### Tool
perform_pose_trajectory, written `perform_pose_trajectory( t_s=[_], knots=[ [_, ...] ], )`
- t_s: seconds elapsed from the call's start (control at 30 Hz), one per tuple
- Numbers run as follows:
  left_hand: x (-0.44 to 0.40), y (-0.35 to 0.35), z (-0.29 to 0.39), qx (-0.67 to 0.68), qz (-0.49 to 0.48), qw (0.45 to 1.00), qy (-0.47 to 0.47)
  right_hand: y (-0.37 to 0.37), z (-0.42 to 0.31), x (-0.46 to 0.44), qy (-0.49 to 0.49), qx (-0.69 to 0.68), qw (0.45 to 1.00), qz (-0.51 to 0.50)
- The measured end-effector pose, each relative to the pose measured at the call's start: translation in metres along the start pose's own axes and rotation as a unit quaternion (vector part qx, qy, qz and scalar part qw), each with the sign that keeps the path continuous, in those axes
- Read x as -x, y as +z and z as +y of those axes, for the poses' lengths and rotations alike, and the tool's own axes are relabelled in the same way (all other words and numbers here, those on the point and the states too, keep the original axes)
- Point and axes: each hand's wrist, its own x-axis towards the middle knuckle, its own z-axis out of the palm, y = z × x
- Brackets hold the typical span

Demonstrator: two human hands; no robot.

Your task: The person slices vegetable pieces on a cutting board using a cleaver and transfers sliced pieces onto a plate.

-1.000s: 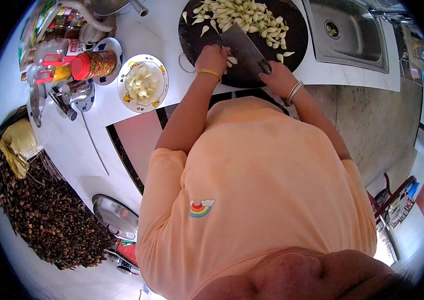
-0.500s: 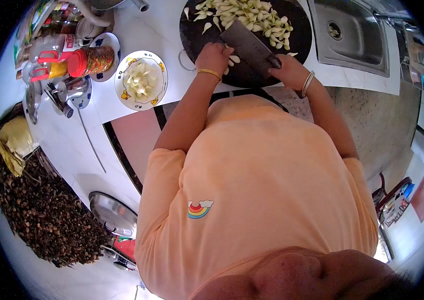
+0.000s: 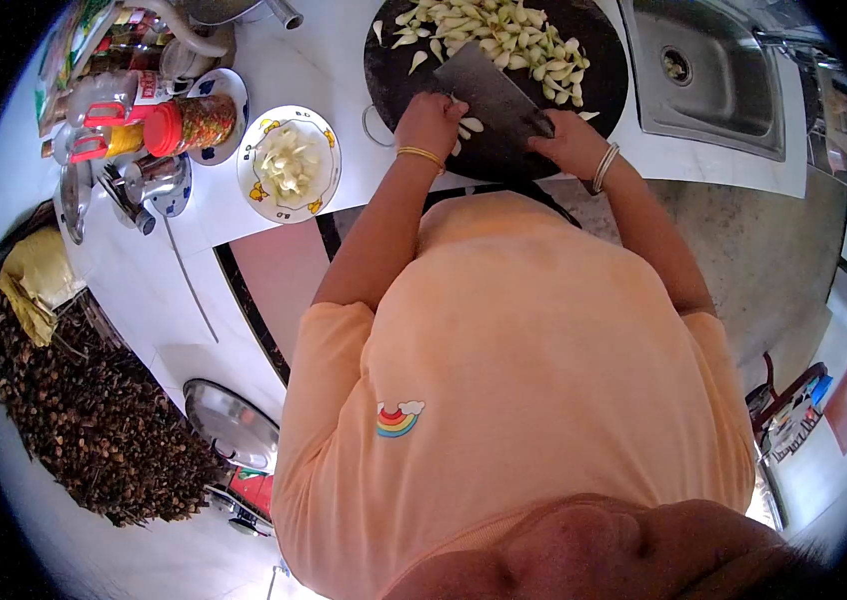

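Observation:
My right hand (image 3: pixel 566 142) is closed round the handle of a dark, broad-bladed cleaver (image 3: pixel 489 88), whose blade slants across the round black cutting board (image 3: pixel 399 75). Close to the blade's left side, my left hand (image 3: pixel 430 122) rests on the board with its fingers curled together. A pale speck shows at those fingertips, but what they hold is too small to make out. A few pale, teardrop-shaped bulbs (image 3: pixel 472 125) lie between that hand and the blade. Beyond the cleaver spreads a pile of similar bulbs (image 3: pixel 509 40) with greenish tips.
Left of the board stands a patterned plate (image 3: pixel 253 190) holding cut pale pieces (image 3: pixel 289 165). A red-lidded jar (image 3: pixel 189 124) and several bottles crowd the far left. A steel sink (image 3: pixel 714 140) is at the right. Chopped wood (image 3: pixel 94 430) is heaped at lower left.
The whole view has shifted slightly. My right hand and the cleaver have moved a little to the left relative to the board; my left hand stays beside the blade.

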Motion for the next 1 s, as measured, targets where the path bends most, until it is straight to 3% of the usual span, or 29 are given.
perform_pose_trajectory(
  t_s=[0.07,0.57,0.67,0.73,0.93,1.0],
  knots=[
    [-0.001,0.003,-0.002,0.006,0.001,1.0,-0.005,-0.005,0.002,0.005,0.01,-0.042,0.999,-0.008],
    [-0.003,0.013,-0.014,0.023,0.03,0.999,0.022,-0.024,-0.006,-0.015,0.007,0.009,0.997,-0.072],
    [-0.001,0.009,-0.01,0.024,0.021,0.999,0.016,-0.023,-0.019,-0.017,0.069,-0.004,0.991,-0.111],
    [-0.002,0.006,-0.007,0.019,0.009,1.0,0.006,-0.007,-0.005,-0.023,0.002,0.022,0.997,-0.074],
    [0.002,0.002,-0.008,-0.009,0.0,0.999,0.047,-0.006,-0.01,0.015,0.067,-0.102,0.992,-0.024],
    [0.007,0.0,-0.001,0.044,0.03,0.999,-0.003,-0.009,-0.004,0.027,0.075,-0.107,0.99,0.058]
  ],
)
